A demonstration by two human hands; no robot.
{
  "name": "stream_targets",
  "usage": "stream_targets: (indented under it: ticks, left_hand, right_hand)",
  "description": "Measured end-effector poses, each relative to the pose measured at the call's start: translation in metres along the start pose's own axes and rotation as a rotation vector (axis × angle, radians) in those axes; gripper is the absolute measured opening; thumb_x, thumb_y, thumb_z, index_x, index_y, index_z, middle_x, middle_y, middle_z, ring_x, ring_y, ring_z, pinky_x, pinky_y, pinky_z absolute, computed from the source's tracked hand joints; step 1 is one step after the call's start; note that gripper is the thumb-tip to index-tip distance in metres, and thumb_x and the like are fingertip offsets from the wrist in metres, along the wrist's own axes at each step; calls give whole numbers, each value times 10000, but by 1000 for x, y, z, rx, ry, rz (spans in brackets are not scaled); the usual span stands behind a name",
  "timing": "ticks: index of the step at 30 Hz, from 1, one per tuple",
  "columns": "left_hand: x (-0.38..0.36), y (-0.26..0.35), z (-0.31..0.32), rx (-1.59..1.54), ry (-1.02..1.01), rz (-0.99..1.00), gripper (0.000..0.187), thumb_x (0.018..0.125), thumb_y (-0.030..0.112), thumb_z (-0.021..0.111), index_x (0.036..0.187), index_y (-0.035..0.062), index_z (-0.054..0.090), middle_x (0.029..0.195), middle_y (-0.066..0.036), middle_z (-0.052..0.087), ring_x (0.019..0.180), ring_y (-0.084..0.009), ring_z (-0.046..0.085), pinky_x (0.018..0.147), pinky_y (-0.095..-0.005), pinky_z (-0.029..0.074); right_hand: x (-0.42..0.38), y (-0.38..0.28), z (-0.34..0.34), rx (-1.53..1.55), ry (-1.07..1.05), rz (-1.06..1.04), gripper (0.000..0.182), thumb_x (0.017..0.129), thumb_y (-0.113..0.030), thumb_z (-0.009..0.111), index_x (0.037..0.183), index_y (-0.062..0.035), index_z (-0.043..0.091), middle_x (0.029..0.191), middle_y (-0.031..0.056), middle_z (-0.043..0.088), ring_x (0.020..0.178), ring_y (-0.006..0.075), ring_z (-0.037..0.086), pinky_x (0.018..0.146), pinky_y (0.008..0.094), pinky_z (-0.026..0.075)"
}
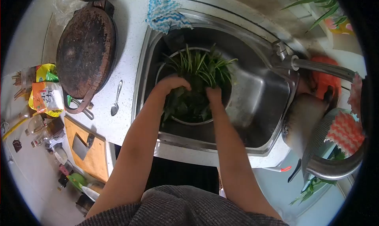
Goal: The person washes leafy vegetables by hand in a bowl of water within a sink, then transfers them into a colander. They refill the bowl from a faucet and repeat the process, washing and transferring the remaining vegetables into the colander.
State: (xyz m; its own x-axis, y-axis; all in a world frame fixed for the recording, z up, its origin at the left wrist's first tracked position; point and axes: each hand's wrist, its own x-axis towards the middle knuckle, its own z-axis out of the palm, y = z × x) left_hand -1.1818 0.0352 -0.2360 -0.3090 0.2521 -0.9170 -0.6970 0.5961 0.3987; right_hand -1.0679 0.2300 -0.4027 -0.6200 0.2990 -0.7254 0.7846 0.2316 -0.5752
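Long-stemmed leafy greens (192,66) fill a round metal basin (193,123) inside the steel sink (246,101). Their pale stems point away from me, and dark leaves lie toward me. My left hand (175,83) is closed around the bunch from the left, its fingertips partly hidden in the leaves. On the right side of the bunch, my right hand (213,95) grips the stems and leaves, with most of its fingers buried. Both hands are inside the basin's rim.
A faucet (316,66) reaches in at right. A blue-and-white cloth (162,12) drapes over the sink's back left corner. Leftward are a dark round pan (87,52), a spoon (116,98), and a cutting board (89,147) bearing a cleaver (81,145).
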Motion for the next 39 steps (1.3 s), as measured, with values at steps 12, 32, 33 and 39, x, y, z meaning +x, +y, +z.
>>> stream_targets:
  ticks: [12, 32, 33, 39]
  left_hand:
    - [13, -39, 37, 233, 803, 308, 645, 652, 95, 696, 1232, -18, 437, 1154, -199, 542, 1044, -299, 532, 895, -381, 413]
    - [74, -55, 12, 137, 459, 171, 997, 624, 323, 789, 1374, -33, 237, 1345, -237, 375, 1212, -327, 427, 1018, -398, 347]
    - [73, -55, 24, 4, 543, 178, 1022, 605, 338, 797, 1373, -37, 237, 1351, -232, 368, 1218, -319, 421, 1029, -393, 333]
    - [38, -22, 37, -81, 295, 323, 971, 562, 347, 812, 1305, -71, 346, 1277, -226, 459, 1188, -298, 459, 1023, -364, 335]
  right_hand:
    - [-65, -103, -54, -670, -271, 12, 586, 730, -299, 648, 1163, 68, 500, 1226, 217, 495, 1208, 335, 400, 1031, 394, 241]
    - [-11, -46, -18, -34, 168, 101, 523, 693, -113, 619, 1180, 33, 495, 1093, 182, 589, 1024, 306, 555, 846, 370, 428]
    - [-53, -83, -19, 2, 298, -50, 513, 706, -123, 611, 1179, 39, 498, 1071, 168, 588, 997, 308, 552, 832, 369, 428]
    - [-9, -51, 3, 269, -109, 271, 470, 715, -118, 667, 1141, 31, 535, 1012, 153, 608, 928, 279, 580, 837, 347, 432]
